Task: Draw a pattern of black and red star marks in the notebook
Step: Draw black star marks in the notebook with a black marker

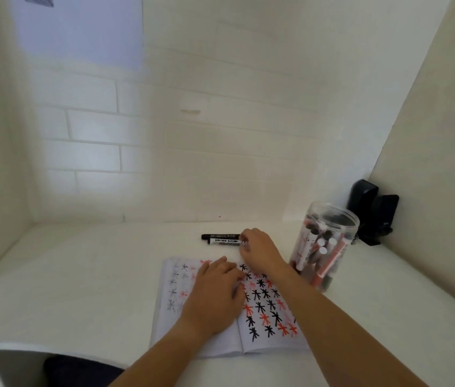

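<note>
An open notebook (271, 339) lies on the white desk, its right page filled with rows of black and red star marks. Fainter stars show on the left page. My left hand (215, 294) rests flat across the spine, pressing the pages down. Two markers (220, 238) lie side by side just beyond the notebook, one black, the other white-labelled. My right hand (260, 248) reaches over the notebook's top edge, and its fingertips touch the right ends of both markers. Whether the fingers grip a marker is hidden by the hand.
A clear plastic jar (324, 244) holding several red and black markers stands right of the notebook, close to my right forearm. A black device (374, 213) sits in the back right corner. White walls enclose the desk (86, 275) on three sides.
</note>
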Tool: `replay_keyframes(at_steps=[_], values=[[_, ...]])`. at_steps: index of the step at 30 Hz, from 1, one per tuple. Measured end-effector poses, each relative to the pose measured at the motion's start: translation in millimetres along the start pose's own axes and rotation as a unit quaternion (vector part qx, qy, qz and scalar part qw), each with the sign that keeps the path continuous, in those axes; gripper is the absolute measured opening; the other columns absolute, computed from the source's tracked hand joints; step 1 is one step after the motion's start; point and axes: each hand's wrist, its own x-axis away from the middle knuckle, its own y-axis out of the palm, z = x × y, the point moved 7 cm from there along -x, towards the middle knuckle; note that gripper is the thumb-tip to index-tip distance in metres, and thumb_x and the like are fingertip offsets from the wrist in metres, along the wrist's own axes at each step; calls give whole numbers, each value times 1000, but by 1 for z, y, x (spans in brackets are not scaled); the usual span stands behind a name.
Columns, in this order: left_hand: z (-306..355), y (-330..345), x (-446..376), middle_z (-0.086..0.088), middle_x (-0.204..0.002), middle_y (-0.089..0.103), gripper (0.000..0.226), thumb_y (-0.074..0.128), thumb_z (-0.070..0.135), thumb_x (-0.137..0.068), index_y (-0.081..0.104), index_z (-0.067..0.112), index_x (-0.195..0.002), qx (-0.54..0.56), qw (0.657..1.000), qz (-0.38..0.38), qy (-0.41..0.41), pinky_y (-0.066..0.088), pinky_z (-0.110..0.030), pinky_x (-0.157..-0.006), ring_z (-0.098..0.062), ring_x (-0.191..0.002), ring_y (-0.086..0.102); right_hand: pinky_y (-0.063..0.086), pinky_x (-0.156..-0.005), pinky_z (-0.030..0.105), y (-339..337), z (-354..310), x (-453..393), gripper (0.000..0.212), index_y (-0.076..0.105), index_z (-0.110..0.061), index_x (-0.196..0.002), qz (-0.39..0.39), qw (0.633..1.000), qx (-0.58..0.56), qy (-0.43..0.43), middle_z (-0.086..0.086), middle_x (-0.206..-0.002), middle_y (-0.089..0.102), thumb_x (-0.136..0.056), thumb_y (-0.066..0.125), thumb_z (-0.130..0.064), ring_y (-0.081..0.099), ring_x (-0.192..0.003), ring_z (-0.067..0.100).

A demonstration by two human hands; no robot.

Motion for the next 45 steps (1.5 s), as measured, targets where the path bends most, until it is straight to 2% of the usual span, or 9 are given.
replay_keyframes(at_steps=[6, 10, 15, 19, 22, 26, 31, 37, 45], values=[[1, 0, 0, 12, -145, 50, 44, 36, 40, -98, 57, 32, -135, -3, 1000, 1, 4, 8, -39, -125, -9, -146, 27, 52, -83, 34, -4, -1, 9, 18, 68, -15, -113, 27, 999, 9, -19, 3, -108, 62, -100, 59, -22, 61, -98, 22], [4, -5, 0, 12, -130, 57, 39, 38, 41, -99, 59, 29, -129, 6, 999, 30, 13, 25, -38, -119, -7, -129, 44, 53, -65, 24, -43, -8, 43, 13, 64, -19, -111, 92, 983, -157, 13, -5, -94, 65, -99, 62, -19, 65, -73, 13], [14, -14, 0, 16, -108, 58, 31, 44, 47, -102, 57, 31, -125, 68, 996, 42, 46, 41, -24, -93, -2, -98, 51, 65, -79, 45, -45, -10, 110, 10, 64, -6, -107, 16, 860, -500, 102, 15, -101, 74, -97, 64, -6, 75, -81, 25], [18, -11, 0, 12, -93, 57, 15, 47, 38, -103, 58, 28, -106, 49, 995, 18, 85, 38, -27, -76, -8, -84, 47, 60, -93, 43, -26, 0, 148, 19, 68, -2, -112, -5, 814, -572, 102, 16, -107, 77, -96, 71, -12, 74, -104, 31], [20, -14, 2, 9, -98, 60, 44, 28, 53, -104, 61, 24, -112, 34, 994, 28, 96, 42, -29, -79, -10, -89, 49, 59, -79, 38, -34, 19, 159, 13, 77, -11, -99, 39, 765, -631, 122, 12, -90, 73, -91, 73, -20, 70, -85, 25], [22, -13, 2, 10, -99, 59, 42, 32, 54, -104, 61, 25, -114, 15, 995, 18, 100, 43, -30, -80, -10, -90, 49, 57, -71, 27, -60, 36, 160, 14, 81, -19, -95, 24, 857, -510, 72, 3, -78, 71, -96, 70, -11, 66, -74, 17], [26, -13, 4, 15, -83, 51, 30, 35, 52, -105, 52, 31, -93, 7, 994, 18, 104, 37, -27, -70, -8, -77, 47, 47, -73, 15, -66, 26, 161, 8, 72, -27, -100, 61, 986, -139, -63, -14, -88, 69, -96, 65, -24, 63, -82, 1], [39, -12, 10, 10, -77, 56, 42, 26, 48, -106, 53, 22, -87, 26, 988, -14, 153, 34, -23, -65, -7, -70, 48, 48, -59, 25, -34, -37, 174, 27, 66, -17, -101, 215, 954, 62, -200, -3, -85, 66, -96, 47, -36, 63, -71, 16], [40, -12, 11, 23, -83, 54, 44, 24, 55, -105, 56, 27, -92, 77, 983, -20, 166, 35, -4, -74, 15, -79, 50, 27, -44, 23, -35, -33, 175, 25, 54, -28, -116, 203, 955, 94, -194, -6, -68, 60, -101, 42, -44, 57, -50, 15]])
